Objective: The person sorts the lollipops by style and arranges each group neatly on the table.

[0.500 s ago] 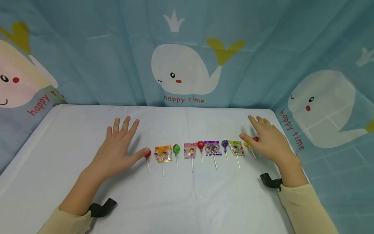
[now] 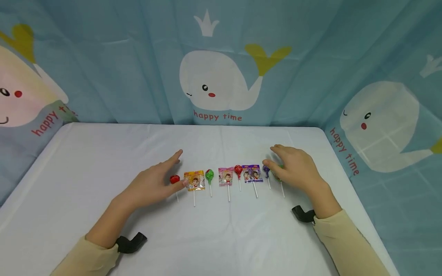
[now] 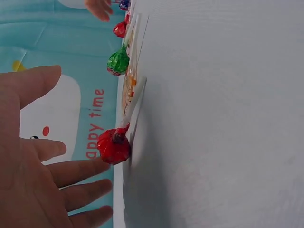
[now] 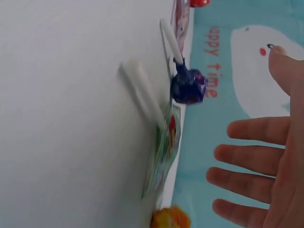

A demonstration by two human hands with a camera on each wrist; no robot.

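A row of lollipops lies on the white table, some with round wrapped heads and some in flat printed packets. My left hand hovers over the left end, fingers extended and holding nothing. Its thumb overlaps the orange packet lollipop in the head view, and a red lollipop is close by its fingers. At the right end my right hand, empty with fingers spread, partly covers the green packet lollipop. Near its thumb is a purple round lollipop. A yellow-orange lollipop shows only in the right wrist view.
Between the hands lie a green round lollipop, a pink packet lollipop, another red lollipop and a purple packet lollipop. A blue whale-print curtain hangs behind the white table and along its sides.
Both hands have moved inward along the row. My left hand has shifted right toward the orange packet, and my right hand has shifted left over the green packet, covering the lollipops at that end.
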